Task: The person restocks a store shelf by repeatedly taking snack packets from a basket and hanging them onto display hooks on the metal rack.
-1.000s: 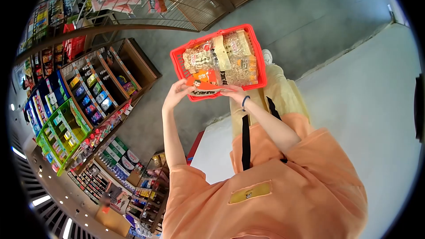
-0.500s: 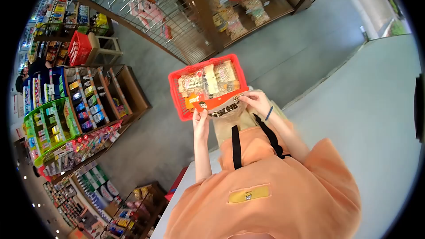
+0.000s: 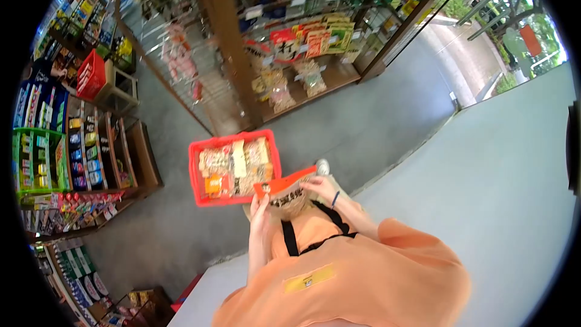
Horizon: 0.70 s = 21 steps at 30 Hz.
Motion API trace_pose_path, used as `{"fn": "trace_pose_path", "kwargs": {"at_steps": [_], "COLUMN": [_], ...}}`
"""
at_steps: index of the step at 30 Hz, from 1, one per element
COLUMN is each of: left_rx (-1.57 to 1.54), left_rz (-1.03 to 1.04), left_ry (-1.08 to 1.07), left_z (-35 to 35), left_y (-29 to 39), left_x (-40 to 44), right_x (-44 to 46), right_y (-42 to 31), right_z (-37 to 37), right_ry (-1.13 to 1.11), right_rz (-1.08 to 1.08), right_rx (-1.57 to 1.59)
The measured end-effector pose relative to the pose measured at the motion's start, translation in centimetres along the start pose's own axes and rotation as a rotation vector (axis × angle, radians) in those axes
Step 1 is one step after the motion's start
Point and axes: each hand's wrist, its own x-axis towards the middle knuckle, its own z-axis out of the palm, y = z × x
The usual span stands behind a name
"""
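The left hand pinched the left edge of a snack packet, its fingers closed narrowly on it. The right hand, a dark wristband above its wrist, was likewise closed on the packet's upper right side. The packet hung between the two hands, in front of the orange shirt. It had a red-orange top strip with a small printed figure at the left end and large dark characters across a see-through front; they were too blurred to read.

At ten o'clock from the packet, just beside it, was a red basket of clear packs with cream labels and one orange label, their print too small to read. A pale shoe showed at one o'clock.

Farther out at twelve o'clock, a brown shelf unit held bagged snacks, among them a red pack with bold dark characters on white, no brand legible. A second red basket sat on a stool at ten o'clock. The shirt's yellow patch bore tiny, unreadable lettering.
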Motion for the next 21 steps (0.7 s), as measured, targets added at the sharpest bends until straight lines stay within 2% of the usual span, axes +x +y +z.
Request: {"fn": "trace_pose_path", "kwargs": {"at_steps": [2, 4, 5, 8, 9, 10, 12, 15, 18, 21], "left_rx": [0.033, 0.136, 0.163, 0.164, 0.137, 0.151, 0.103, 0.062, -0.066, -0.113], "left_rz": [0.014, -0.063, -0.067, -0.024, -0.004, 0.000, 0.050, 0.075, 0.009, -0.014], "left_ry": [0.002, 0.014, -0.001, 0.011, -0.014, -0.045, -0.053, -0.099, -0.080, -0.083], "left_z": [2.6, 5.1, 6.4, 11.7, 13.5, 15.0, 17.8, 20.6, 22.4, 22.0], "left_y": [-0.5, -1.8, -2.4, -4.5, -5.2, -5.9, -7.5, -9.6, -10.7, -11.5], "left_x": [0.9, 1.9, 2.6, 4.5, 5.3, 6.1, 7.3, 8.2, 8.5, 9.7], "right_x": [1.3, 2.3, 3.1, 4.2, 3.6, 3.4, 3.1, 3.2, 2.5, 3.0], "right_y": [0.9, -0.5, 0.3, -1.9, -5.1, -6.6, -7.9, -9.5, -11.6, -11.8], "right_z": [-2.8, -6.9, -8.6, -13.9, -15.3, -16.6, -19.1, -22.6, -23.6, -23.8], "right_ry": [-0.011, -0.064, -0.054, -0.071, -0.102, -0.114, -0.049, -0.099, -0.092, -0.081], "right_rz": [0.009, 0.066, -0.065, -0.064, 0.012, 0.010, -0.196, -0.187, -0.186, -0.188], "right_rx": [-0.005, -0.342, -0.340, -0.392, -0.510, -0.503, -0.211, -0.167, -0.035, -0.043]}}
